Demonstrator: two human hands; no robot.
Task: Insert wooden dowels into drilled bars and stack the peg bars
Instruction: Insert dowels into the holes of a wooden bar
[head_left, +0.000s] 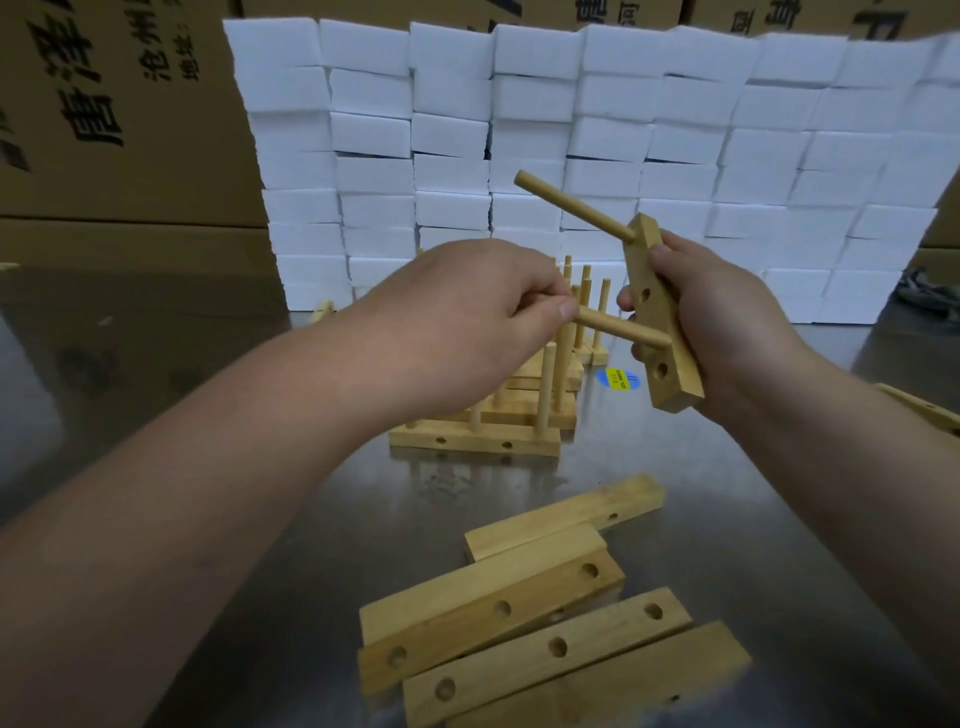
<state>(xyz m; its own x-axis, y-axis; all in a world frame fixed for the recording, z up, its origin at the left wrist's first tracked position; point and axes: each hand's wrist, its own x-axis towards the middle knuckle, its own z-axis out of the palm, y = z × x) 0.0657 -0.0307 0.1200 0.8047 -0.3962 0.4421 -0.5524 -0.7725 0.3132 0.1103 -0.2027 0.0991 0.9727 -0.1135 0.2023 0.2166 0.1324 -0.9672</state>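
Work surface: a stainless-steel bench (156, 338), dull grey, with soft reflections of light and faint smudges. Rear of bench: a wall of white foam blocks (571, 104), stacked in uneven columns, standing on the bench and spanning most of the view. Behind the blocks: brown cardboard cartons (104, 130) printed with large black Chinese characters, reaching the top edge. On the bench, near the foot of the blocks: 1 round blue sticker (618, 378) bearing a yellow label. Far right: a dark object (930, 291), too blurred to identify.
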